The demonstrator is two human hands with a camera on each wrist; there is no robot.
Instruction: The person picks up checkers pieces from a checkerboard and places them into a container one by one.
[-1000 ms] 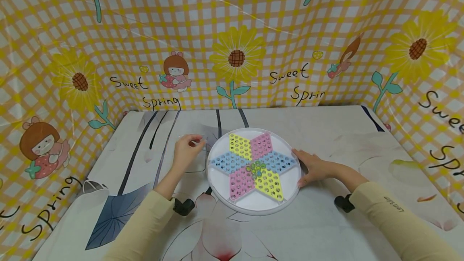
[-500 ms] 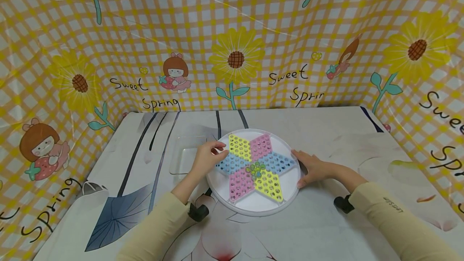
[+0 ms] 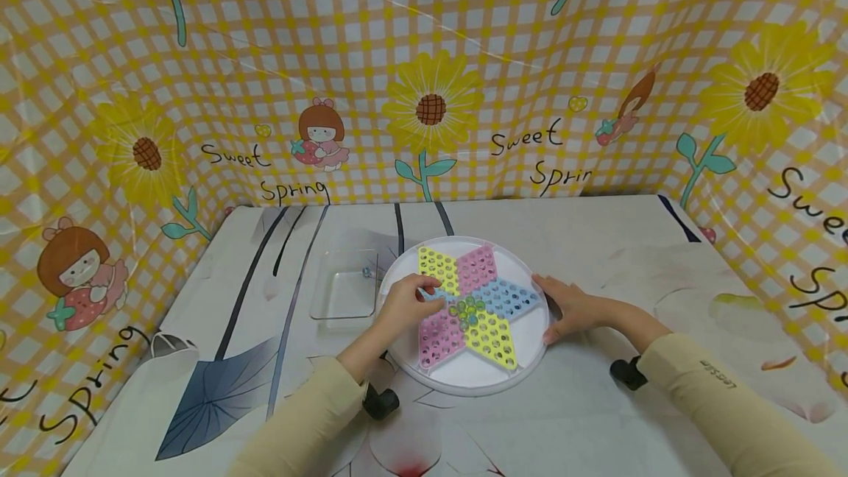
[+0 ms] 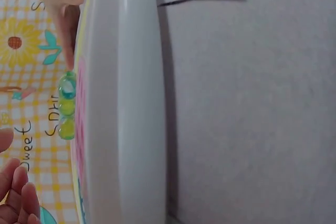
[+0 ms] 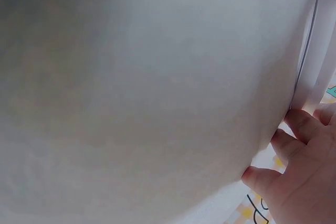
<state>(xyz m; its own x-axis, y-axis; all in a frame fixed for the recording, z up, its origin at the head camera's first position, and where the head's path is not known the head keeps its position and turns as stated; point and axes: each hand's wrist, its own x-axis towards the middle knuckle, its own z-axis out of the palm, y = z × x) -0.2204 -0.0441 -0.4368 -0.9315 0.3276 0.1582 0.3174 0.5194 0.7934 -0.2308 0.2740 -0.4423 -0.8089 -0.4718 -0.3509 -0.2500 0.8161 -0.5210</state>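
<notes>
A round white Chinese checkers board [image 3: 404, 348] with a pink, yellow and blue star lies on the table. Green and bluish glass marbles [image 3: 468, 306] sit clustered at its centre. My left hand [image 3: 404, 308] hovers over the board's left side, thumb and fingers bent towards each other. Whether a marble is between the fingertips is hidden. In the left wrist view its fingers [image 4: 18, 182] show at the lower left edge, apart from the marbles. My right hand [image 3: 576, 306] rests against the board's right rim, fingers and thumb spread along it.
Left of the board stands a clear box [image 3: 341, 297] with a bluish marble [image 3: 366, 271] inside. A printed white cloth [image 3: 636, 418] covers the table. A checked curtain [image 3: 371, 35] encloses the back and sides.
My left hand has moved right from over the clear box to above the board's left side, uncovering the box and the marble in it. The right hand stays at the rim.
</notes>
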